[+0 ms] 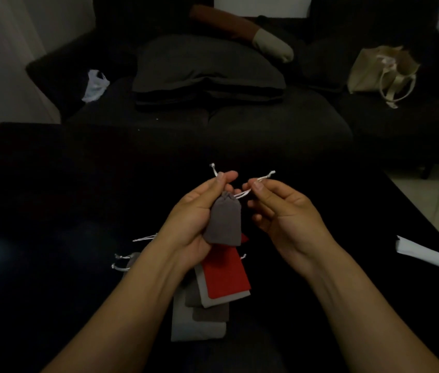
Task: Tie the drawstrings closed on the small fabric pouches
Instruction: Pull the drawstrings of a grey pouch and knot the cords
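Note:
A small grey fabric pouch (225, 222) hangs between my hands above a black table (51, 197), its mouth gathered tight. My left hand (194, 216) cradles the pouch and pinches one white drawstring (214, 170) between thumb and forefinger. My right hand (283, 208) pinches the other white drawstring (264, 177), pulled to the right. Under my wrists lies a pile of flat pouches: a red pouch (225, 275) on top, grey and white ones beneath it.
More grey pouches with white cords (124, 261) lie left of the pile. A white paper strip (428, 255) rests at the table's right edge. Behind stands a dark sofa with cushions (204, 68), a beige tote bag (382, 71) and a white plastic bag (95, 84).

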